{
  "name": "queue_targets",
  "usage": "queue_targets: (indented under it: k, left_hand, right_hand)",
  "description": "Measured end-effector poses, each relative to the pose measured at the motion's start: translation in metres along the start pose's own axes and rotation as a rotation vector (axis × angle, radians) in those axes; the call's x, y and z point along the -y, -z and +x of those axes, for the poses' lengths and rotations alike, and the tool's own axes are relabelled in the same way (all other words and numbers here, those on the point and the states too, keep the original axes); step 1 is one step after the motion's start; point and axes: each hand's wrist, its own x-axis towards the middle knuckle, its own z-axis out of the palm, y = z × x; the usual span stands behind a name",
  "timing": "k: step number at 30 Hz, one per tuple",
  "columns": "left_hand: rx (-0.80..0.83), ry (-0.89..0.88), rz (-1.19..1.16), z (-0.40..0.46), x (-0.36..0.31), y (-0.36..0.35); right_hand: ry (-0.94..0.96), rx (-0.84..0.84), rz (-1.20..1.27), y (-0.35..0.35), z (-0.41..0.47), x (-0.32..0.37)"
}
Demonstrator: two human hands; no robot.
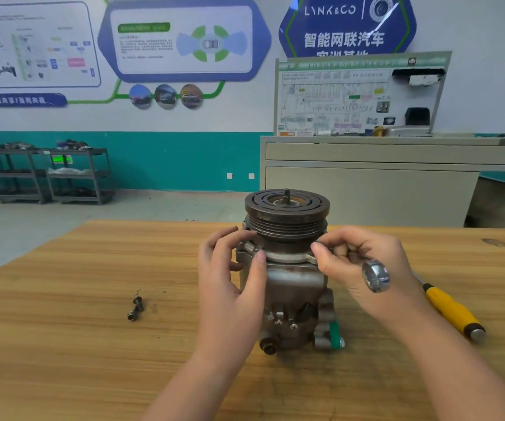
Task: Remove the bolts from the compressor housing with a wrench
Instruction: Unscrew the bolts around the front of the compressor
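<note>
The compressor (290, 287) stands upright on the wooden table (62, 344), its dark grooved pulley (286, 208) on top. My left hand (230, 275) holds the housing's left side, thumb against a bolt head (257, 249) on the flange. My right hand (363, 265) pinches something small and dark at the flange's right edge; what it is I cannot tell. A ratchet wrench with a shiny head (376, 276) and yellow handle (452, 311) shows by that hand's heel and runs back to the right. Two removed bolts (135, 308) lie on the table to the left.
A grey cabinet (397, 177) with a wiring display board (360, 95) stands behind the table. Dark metal shelves (41, 174) line the teal wall at far left. Bare concrete floor lies between them.
</note>
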Motion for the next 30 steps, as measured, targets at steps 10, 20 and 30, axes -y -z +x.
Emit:
queue_targets:
  k: [10,20,30]
  left_hand:
    - [-0.005,0.011,-0.011,0.002,-0.002,-0.001]
    - [-0.011,0.004,-0.012,0.002,0.001,-0.001]
    - [-0.002,-0.006,0.000,0.002,0.000,-0.001]
  right_hand:
    - [0.049,-0.036,-0.023,0.002,0.000,0.001]
    - [0.056,-0.090,-0.055,0.000,-0.003,0.001]
    - [0.004,-0.045,-0.137,0.000,-0.005,0.006]
